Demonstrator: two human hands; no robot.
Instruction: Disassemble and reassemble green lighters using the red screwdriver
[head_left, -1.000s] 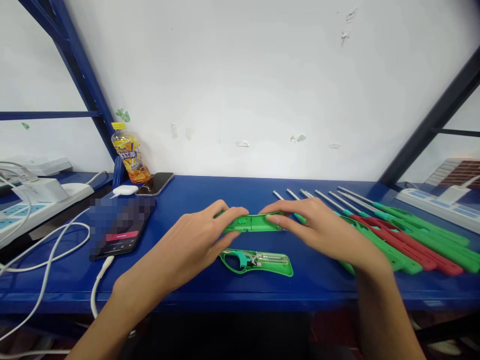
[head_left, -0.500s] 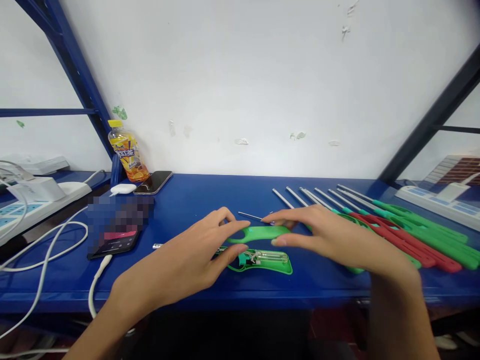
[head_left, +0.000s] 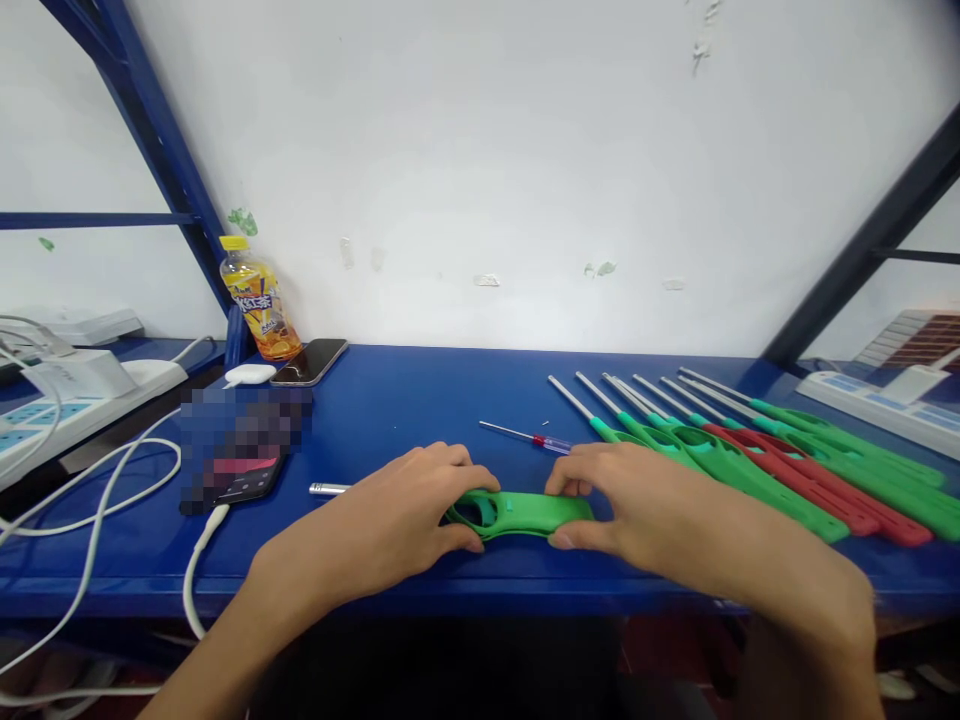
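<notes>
A green long-necked gas lighter [head_left: 532, 512] lies across the front of the blue table, its metal tube pointing left. Its top shell half now sits over the lower half, covering the inner parts. My left hand [head_left: 420, 510] grips the trigger-loop end between thumb and fingers, hiding part of the neck. My right hand [head_left: 622, 495] pinches the handle's right end. Just behind, a screwdriver [head_left: 551, 442] with a clear purple handle and a red collar lies on the table, its handle end partly behind my right hand. A tiny screw-like piece [head_left: 545, 422] lies beyond it.
Several green and red lighters [head_left: 810, 460] lie in a row at the right. On the left are a drink bottle [head_left: 262, 305], a phone [head_left: 311, 362], a second phone [head_left: 251, 475] on a white cable [head_left: 191, 570], and a power strip [head_left: 45, 410]. A wall [head_left: 480, 170] stands behind.
Both hands have lowered the green shell half onto the open lower half, which is now covered. The screwdriver's handle has come into view as my right hand moved down.
</notes>
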